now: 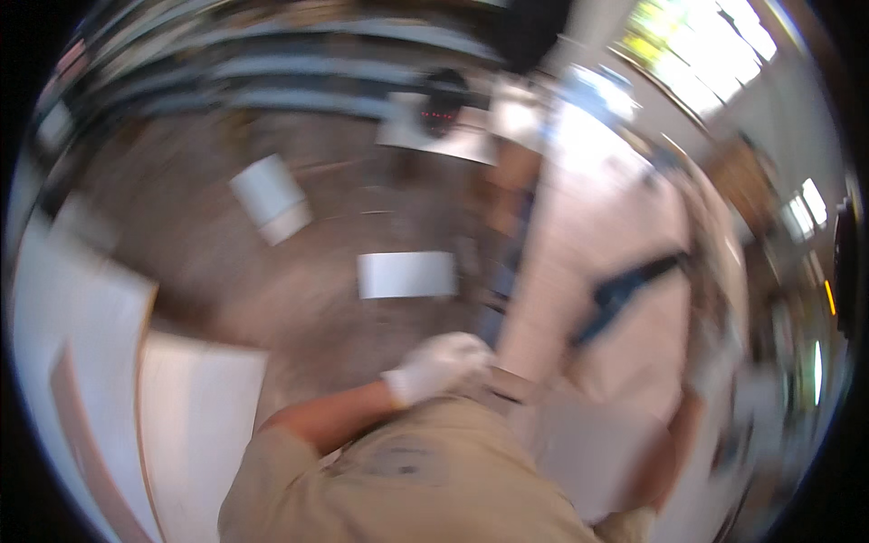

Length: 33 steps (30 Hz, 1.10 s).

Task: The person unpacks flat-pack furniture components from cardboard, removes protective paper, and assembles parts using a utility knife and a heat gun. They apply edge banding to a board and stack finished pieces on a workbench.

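Note:
My left hand (441, 366), in a white glove, is held in front of my body with its fingers curled closed. Whatever it may hold is hidden. My right hand (713, 362), at the far side of the long table, is smeared by motion, so its fingers do not show clearly. A pale flat panel (588, 443) lies between my body and my right forearm. Whether either hand touches it, I cannot tell. A dark blue and black tool (625, 294), too blurred to name, rests on the pinkish tabletop (566, 262).
White boards (204, 389) stand at the lower left. White rectangular pieces (407, 274) lie on the brown floor (353, 199). At the back are grey-blue shelves (308, 68) and a dark device with red lights (441, 113). A bright window (697, 45) is at the upper right.

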Each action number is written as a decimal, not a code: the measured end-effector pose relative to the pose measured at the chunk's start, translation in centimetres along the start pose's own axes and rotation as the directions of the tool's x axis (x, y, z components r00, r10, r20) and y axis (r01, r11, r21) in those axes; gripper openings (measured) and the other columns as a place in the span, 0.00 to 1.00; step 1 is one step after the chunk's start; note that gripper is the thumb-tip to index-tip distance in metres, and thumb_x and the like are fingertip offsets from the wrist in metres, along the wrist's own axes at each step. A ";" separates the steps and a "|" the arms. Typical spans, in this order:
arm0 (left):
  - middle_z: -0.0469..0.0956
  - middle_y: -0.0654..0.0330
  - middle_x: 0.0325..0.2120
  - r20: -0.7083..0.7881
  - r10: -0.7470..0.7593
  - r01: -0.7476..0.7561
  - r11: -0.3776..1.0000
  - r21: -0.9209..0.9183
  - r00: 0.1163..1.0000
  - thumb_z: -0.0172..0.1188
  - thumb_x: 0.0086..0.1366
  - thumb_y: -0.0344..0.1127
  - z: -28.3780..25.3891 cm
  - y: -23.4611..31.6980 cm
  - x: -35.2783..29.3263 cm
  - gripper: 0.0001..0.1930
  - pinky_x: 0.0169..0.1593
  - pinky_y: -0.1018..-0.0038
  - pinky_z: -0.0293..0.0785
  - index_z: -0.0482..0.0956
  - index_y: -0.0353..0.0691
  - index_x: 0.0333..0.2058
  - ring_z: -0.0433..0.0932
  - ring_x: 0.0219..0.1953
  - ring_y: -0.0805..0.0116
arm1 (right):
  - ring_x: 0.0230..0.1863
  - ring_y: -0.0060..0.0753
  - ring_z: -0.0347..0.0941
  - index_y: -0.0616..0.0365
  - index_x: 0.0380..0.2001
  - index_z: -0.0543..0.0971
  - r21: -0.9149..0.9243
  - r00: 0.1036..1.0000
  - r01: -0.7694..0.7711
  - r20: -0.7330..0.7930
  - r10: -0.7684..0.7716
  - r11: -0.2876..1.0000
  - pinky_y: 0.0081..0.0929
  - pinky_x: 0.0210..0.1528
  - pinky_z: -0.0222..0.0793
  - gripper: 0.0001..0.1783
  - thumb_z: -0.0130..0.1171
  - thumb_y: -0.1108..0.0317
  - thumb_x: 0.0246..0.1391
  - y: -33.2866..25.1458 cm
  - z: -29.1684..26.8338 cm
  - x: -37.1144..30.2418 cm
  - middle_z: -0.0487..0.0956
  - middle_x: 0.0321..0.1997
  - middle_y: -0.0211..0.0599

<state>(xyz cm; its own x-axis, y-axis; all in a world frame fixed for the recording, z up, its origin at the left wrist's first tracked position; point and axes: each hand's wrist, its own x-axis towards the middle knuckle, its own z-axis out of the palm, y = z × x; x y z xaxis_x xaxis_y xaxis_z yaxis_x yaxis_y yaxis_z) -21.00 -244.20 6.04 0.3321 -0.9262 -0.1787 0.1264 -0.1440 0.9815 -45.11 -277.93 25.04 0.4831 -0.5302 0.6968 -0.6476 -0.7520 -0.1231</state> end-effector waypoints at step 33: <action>0.85 0.59 0.30 -0.586 0.040 -0.036 0.999 0.018 0.809 0.60 0.73 0.49 7.7 -2.0 -9.6 0.17 0.41 0.64 0.77 0.83 0.38 0.40 0.84 0.34 0.62 | 0.55 0.53 0.80 0.57 0.59 0.82 0.357 0.990 0.003 0.133 -0.054 0.934 0.42 0.62 0.72 0.21 0.61 0.59 0.68 -2.3 3.4 2.6 0.82 0.56 0.55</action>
<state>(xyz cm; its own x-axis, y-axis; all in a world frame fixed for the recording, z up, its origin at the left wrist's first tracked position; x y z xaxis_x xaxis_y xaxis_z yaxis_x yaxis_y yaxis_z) -31.63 -237.73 6.31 0.8217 -0.5509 -0.1457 0.0971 -0.1165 0.9884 -40.39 -278.86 24.73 0.5914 -0.5362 0.6023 -0.3933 -0.8439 -0.3650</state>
